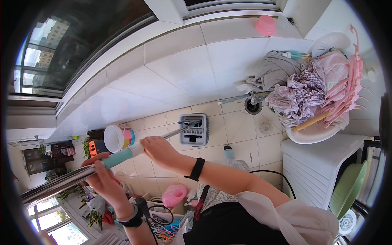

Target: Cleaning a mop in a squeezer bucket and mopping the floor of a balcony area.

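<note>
A mop [119, 157] with a metal pole and a teal and white grip slants across the left half of the head view. Its lower end reaches into a grey mop bucket [206, 131] on the tiled floor; the mop's head is mostly hidden there. My right hand [157, 151] is closed round the pole just below the teal part, nearer the bucket. Higher up, my left hand [104, 179] holds the pole at the upper end of the grip, its fingers and thumb wrapped about it.
Left of the bucket stands a white tub [114, 139]. A basin [314, 136] heaped with laundry and a pink hanger [345, 92] is at the right, beside a drain pipe [253, 107]. A white appliance [316, 167], a green basin [349, 190] and a pink bottle [174, 194] are nearer me.
</note>
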Action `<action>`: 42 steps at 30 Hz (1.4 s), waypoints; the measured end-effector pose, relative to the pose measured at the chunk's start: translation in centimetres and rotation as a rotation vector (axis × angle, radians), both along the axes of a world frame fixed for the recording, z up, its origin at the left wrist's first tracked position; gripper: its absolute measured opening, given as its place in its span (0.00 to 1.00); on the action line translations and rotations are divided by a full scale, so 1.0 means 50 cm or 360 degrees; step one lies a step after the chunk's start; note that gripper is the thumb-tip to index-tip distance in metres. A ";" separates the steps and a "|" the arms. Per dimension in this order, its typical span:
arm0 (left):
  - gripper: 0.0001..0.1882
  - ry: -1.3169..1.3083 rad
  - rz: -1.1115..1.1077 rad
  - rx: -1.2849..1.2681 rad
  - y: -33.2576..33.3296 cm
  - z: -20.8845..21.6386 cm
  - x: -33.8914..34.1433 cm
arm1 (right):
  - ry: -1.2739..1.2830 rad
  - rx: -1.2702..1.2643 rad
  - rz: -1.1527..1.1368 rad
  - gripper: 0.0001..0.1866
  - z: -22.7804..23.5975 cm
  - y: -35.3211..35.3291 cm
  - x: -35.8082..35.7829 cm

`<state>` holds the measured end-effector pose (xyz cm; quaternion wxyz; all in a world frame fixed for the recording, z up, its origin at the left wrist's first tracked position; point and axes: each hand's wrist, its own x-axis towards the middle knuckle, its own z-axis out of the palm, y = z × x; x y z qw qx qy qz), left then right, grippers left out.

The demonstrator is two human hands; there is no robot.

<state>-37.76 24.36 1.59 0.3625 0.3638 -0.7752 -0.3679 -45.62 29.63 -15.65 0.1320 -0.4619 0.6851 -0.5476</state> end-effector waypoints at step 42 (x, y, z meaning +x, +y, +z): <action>0.20 0.0518 -0.0162 -0.0310 -0.040 0.225 0.092 | 0.0028 -0.0497 0.0187 0.13 0.202 -0.018 0.021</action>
